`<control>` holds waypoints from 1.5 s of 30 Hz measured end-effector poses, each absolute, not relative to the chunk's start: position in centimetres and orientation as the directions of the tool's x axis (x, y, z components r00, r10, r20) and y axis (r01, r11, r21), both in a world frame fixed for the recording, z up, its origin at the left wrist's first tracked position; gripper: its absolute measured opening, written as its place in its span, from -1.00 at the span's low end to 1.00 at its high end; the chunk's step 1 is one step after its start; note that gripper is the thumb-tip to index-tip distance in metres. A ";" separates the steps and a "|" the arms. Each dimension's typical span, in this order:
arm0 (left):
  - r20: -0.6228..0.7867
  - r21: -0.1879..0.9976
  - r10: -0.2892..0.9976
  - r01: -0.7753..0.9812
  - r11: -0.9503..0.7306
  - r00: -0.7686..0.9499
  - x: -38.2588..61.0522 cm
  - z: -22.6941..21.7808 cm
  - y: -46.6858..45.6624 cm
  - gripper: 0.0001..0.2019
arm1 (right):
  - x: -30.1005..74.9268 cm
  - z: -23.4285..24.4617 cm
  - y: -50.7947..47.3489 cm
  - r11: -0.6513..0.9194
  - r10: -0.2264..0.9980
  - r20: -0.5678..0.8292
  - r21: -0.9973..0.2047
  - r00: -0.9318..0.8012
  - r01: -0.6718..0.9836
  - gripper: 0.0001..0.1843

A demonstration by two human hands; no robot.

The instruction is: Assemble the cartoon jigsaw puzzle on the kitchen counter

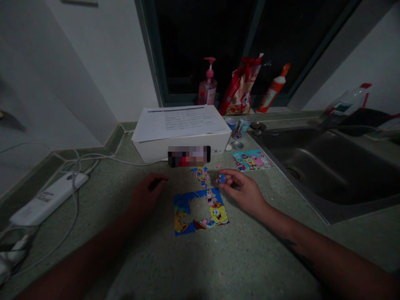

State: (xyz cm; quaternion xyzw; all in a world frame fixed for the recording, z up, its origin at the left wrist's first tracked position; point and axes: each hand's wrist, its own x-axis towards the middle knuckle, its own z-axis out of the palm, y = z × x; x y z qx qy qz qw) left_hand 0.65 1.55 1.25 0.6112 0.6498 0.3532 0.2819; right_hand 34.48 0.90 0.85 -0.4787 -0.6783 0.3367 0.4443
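Note:
A partly assembled cartoon jigsaw puzzle [200,211] lies on the speckled green counter [200,262] with a gap in its middle. Several loose pieces [201,173] are heaped just beyond it. My right hand [243,191] is to the right of the puzzle and pinches a small blue puzzle piece [222,178] between thumb and fingertips. On the counter to the left of the puzzle rests my left hand [146,193], its fingers curled; what is under them is hidden. A second picture card [252,160] lies further right.
A white box [181,133] topped with printed paper stands behind, a dark phone [189,156] leaning on it. A steel sink [325,166] is at right. A power strip [50,198] with cables lies left. Cans [241,127], a soap pump [208,85] and bottles stand by the window.

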 end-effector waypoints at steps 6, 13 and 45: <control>0.057 0.816 0.994 0.578 0.010 -0.097 0.6 1.2 1.5 -0.65 | 34.6 0.7 0.8 0.337 0.941 0.307 -0.864 -0.139 0.374 -0.63; 0.073 0.812 0.993 0.584 -0.004 -0.094 0.7 1.3 1.5 -0.66 | 34.5 0.9 0.8 0.358 0.932 0.311 -0.863 -0.184 0.357 -0.65; 0.064 0.794 0.994 0.608 0.003 -0.089 0.7 1.6 1.4 -0.68 | 34.6 0.8 0.7 0.258 0.871 -0.055 -0.794 -0.488 0.550 -0.61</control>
